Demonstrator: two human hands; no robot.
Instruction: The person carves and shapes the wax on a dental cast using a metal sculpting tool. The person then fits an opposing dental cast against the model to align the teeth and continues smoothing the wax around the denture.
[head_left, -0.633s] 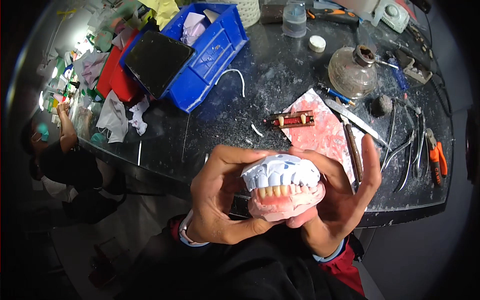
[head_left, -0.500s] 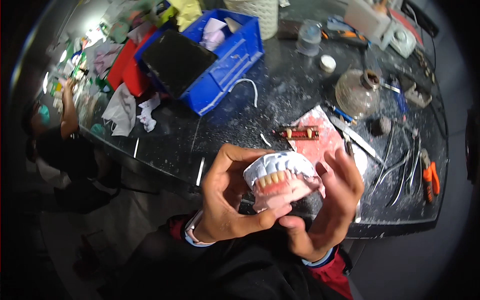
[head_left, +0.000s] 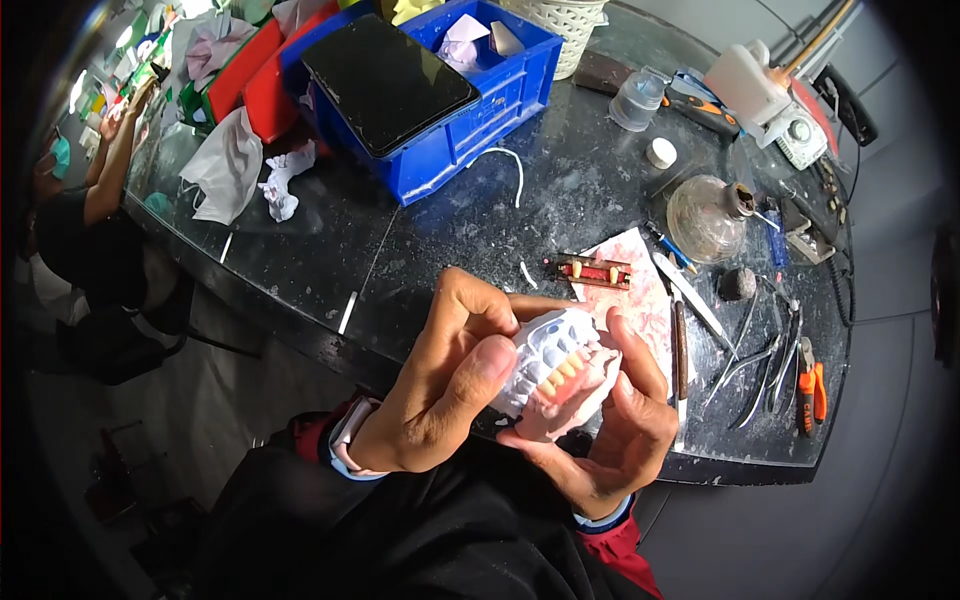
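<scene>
At the near edge of the black workbench, the dental model is tilted between both hands: the left hand grips its white upper cast, and the right hand holds its pink lower cast between thumb and fingers.

On the near side of one blue bin, one dental model is held by two hands: one left hand, one right hand. One black slab is carried on the bin. To the bin's right, one clear jar, one white cap, one glass bottle and one pair of pliers are counted; two teeth are set in one narrow holder.
</scene>
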